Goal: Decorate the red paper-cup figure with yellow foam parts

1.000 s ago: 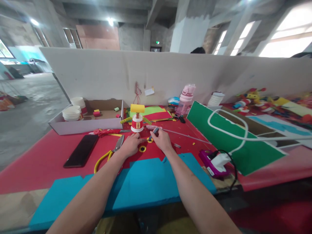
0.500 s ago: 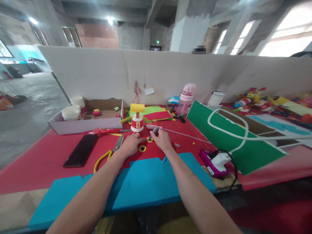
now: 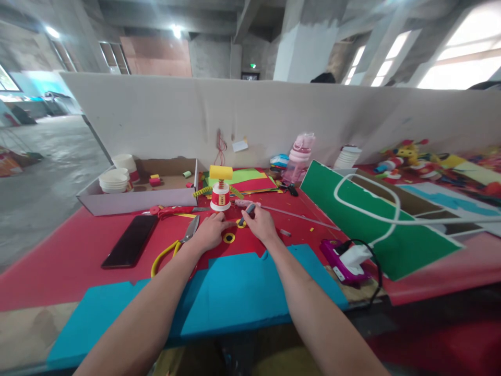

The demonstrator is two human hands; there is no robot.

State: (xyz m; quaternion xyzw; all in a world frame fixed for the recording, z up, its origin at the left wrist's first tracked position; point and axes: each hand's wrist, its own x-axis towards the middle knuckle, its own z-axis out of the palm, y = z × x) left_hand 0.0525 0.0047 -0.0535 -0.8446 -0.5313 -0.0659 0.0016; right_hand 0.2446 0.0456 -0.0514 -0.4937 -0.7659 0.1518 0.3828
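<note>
My right hand [image 3: 263,225] is closed round a dark grey marker [image 3: 247,213], its tip down on a small yellow paper disc [image 3: 238,223]. My left hand [image 3: 211,231] rests on the red tabletop, index finger stretched out to the disc's left edge and holding nothing. Just nearer me lies a second yellow disc with a black centre [image 3: 229,238]. Behind my hands stands a paper-cup figure [image 3: 221,196] with a yellow roll on top and two pleated yellow-green arms. Yellow-handled scissors [image 3: 166,256] lie by my left forearm.
A black phone [image 3: 130,241] and a box with cups [image 3: 121,203] are at left. Coloured paper sheets [image 3: 254,180] and a pink bottle [image 3: 299,159] stand behind. On the right are a purple power strip [image 3: 340,263] with a white cable and a leaning green board [image 3: 376,230].
</note>
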